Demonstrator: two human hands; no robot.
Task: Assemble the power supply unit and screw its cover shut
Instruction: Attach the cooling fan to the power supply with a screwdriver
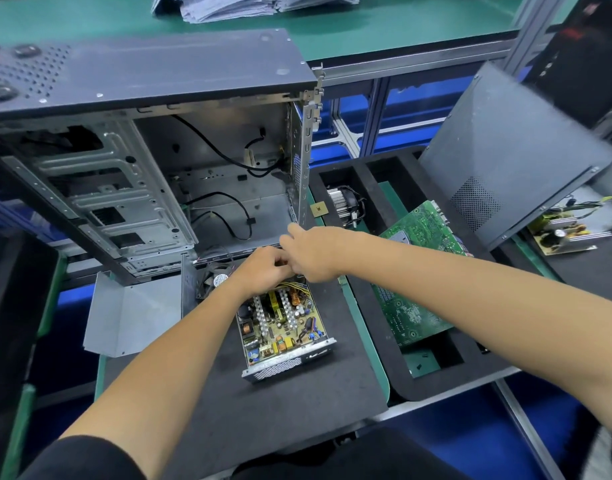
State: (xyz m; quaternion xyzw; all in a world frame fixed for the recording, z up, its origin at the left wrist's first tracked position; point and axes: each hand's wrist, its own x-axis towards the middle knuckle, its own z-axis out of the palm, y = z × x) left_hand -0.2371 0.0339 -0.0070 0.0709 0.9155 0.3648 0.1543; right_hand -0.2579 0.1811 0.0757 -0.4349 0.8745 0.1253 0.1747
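The open power supply unit (284, 327) lies on the worktop (297, 393), just below both hands. The left hand (263, 268) and right hand (311, 252) meet at its far end, fingers curled; what they grip is hidden.

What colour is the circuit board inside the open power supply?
Yellowish tan circuit board, seen in the head view, the only one.

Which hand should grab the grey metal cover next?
Probably the left. The cover lies on the left side of the open power supply, nearer the left hand. The right hand would have to cross over the left arm.
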